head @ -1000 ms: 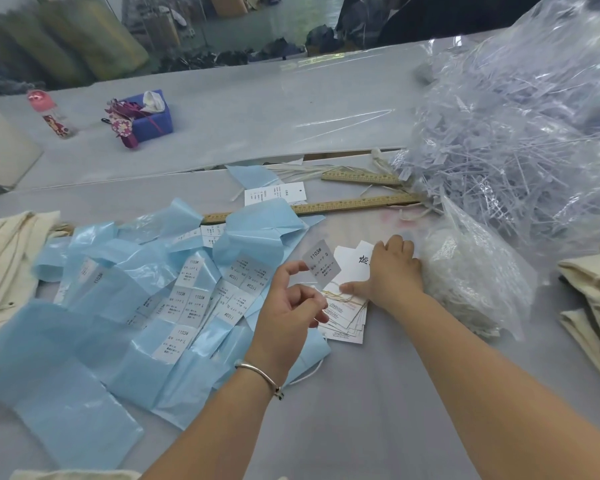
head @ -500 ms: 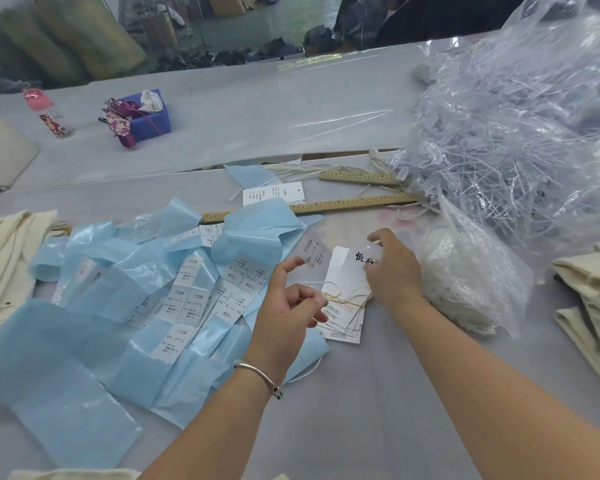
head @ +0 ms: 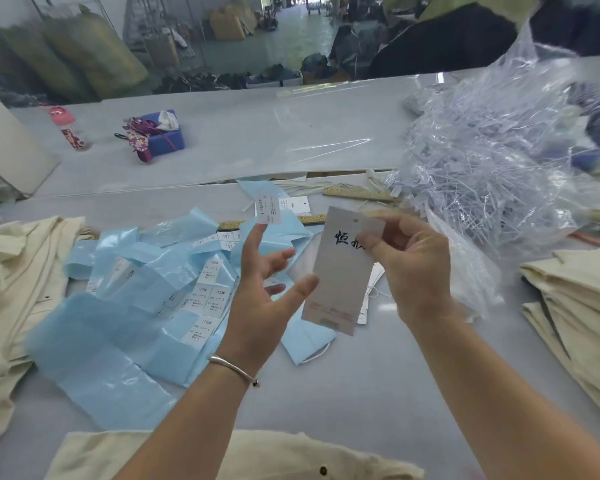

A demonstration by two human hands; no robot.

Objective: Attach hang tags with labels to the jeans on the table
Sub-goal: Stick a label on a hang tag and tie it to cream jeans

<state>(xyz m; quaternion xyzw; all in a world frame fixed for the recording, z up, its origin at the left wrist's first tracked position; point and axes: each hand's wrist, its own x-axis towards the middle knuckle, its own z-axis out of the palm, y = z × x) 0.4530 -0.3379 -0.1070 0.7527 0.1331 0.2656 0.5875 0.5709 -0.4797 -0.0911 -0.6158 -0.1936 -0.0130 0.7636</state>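
Note:
My right hand pinches a grey-white hang tag with black characters near its top and holds it upright above the table. My left hand is spread beside it, the thumb touching the tag's left edge. A small white sticker label clings to the raised left index fingertip. More hang tags lie in a stack under the held one. Cream-coloured jeans lie at the left, at the near edge and folded in a stack at the right.
Light blue backing sheets with several printed labels cover the table's left middle. A big clear bag of plastic fasteners fills the right. Two wooden rulers lie behind. A blue box and a pink bottle stand far left.
My right hand has lifted one hang tag off the stack and raised it. My left hand has opened and risen beside it with the sticker label on its fingertip.

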